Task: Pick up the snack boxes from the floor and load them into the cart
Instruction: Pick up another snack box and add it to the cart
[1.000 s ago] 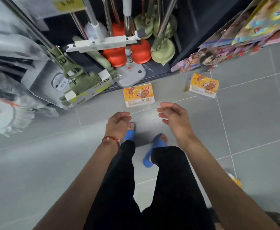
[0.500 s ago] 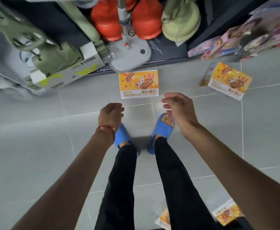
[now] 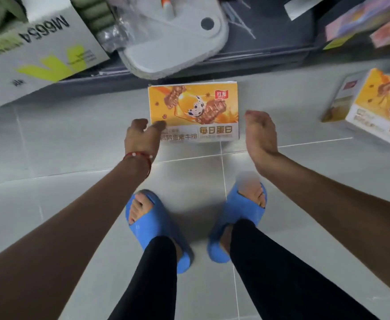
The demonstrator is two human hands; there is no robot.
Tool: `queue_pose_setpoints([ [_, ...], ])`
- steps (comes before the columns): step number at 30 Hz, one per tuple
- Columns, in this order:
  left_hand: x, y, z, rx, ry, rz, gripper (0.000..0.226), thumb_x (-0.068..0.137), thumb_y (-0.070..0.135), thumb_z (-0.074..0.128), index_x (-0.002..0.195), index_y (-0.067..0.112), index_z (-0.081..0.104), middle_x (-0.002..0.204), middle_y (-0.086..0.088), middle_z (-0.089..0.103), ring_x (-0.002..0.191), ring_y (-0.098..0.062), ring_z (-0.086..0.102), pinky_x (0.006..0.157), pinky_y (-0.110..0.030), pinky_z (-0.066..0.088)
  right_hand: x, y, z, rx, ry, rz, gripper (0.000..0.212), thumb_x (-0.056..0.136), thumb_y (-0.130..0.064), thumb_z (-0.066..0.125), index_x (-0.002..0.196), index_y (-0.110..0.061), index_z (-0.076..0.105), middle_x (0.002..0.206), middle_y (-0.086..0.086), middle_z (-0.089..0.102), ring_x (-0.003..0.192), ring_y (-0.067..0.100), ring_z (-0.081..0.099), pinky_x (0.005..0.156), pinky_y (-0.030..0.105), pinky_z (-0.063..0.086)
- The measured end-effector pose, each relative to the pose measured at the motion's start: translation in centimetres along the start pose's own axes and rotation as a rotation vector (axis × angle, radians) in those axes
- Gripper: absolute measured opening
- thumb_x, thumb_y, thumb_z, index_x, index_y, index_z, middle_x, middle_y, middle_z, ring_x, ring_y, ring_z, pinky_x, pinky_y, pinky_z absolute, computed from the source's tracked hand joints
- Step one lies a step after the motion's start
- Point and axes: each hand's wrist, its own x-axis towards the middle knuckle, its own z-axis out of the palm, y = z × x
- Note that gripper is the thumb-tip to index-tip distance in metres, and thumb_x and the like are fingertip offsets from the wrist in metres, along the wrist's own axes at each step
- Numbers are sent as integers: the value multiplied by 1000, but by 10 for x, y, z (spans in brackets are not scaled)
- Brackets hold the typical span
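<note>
Step in hand: the reach for pickup; nothing is gripped. The orange snack box [image 3: 196, 105] lies flat, face up, between the hands, corners square. The left hand [image 3: 142, 138] overlaps its near corner, contact uncertain; the right hand [image 3: 262, 135] hangs just beside the opposite edge, loosely curled, empty. The next move calls for clamping both side edges. A second snack box [image 3: 372, 112] lies beyond the right hand.

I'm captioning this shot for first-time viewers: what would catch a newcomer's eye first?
The orange snack box lies flat on the grey floor at centre, with the left hand and right hand open at either side of it. Below are bright blue slippers, and a second box sits at the right edge.
</note>
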Motion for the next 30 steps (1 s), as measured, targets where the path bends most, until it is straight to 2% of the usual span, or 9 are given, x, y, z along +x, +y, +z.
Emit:
queue_pose_setpoints([
  [2,32,-3,14,-83,-98,8,82,77,43,77,144,12,41,148,-8,46,127,-25,52,94,-30,41,27,6,23,-19,-8,-21,50,100,-54,45,126,-13,57,117,1,66,93,11,64,79,14,50],
  [5,71,-6,33,-175,-142,56,72,61,48,79,120,22,45,131,-4,58,106,-18,64,83,-30,52,70,18,49,-5,-20,-62,87,78,-79,38,140,-20,48,135,6,65,116,27,67,103,46,53],
  [7,92,-10,43,-259,-125,62,69,63,48,84,118,24,48,119,1,67,101,-18,69,90,-42,57,88,18,58,1,-34,-62,83,83,-79,39,140,-20,50,135,5,66,116,26,68,103,46,53],
  [11,111,-19,54,-355,-68,70,76,57,54,87,122,24,59,105,6,76,91,-18,75,87,-44,60,103,20,69,32,-25,-84,33,106,-55,43,89,-31,58,102,-5,73,87,12,73,83,30,58],
  [13,112,-20,54,-403,-79,47,66,61,46,89,116,26,59,103,5,77,89,-20,76,85,-46,60,103,22,69,53,-41,-94,31,106,-54,43,94,-32,62,96,-10,72,80,4,70,77,23,57],
  [16,105,-18,48,-470,-124,-34,58,68,29,89,110,23,50,96,-1,77,82,-23,76,77,-49,62,91,23,67,103,-118,-78,47,101,-64,45,123,-28,65,108,-6,78,90,12,77,91,39,61],
  [20,69,-21,32,-495,-188,-99,57,78,19,82,115,20,40,79,1,74,60,-17,72,52,-32,57,59,26,48,92,-184,-81,63,83,-78,48,122,-32,67,111,-5,79,97,19,78,97,49,59],
  [27,-21,-34,-18,-571,-115,-191,57,77,35,82,116,18,44,94,-5,70,79,-24,68,77,-42,59,-38,3,10,103,-239,-57,69,82,-77,51,126,-25,62,114,0,78,100,21,77,96,52,59],
  [30,-62,-33,-44,-654,-129,-233,92,61,59,86,130,8,49,111,-16,72,89,-31,72,86,-49,60,-82,-15,-7,147,-208,-47,64,83,-71,55,121,-20,60,110,2,77,98,21,77,94,52,59],
])
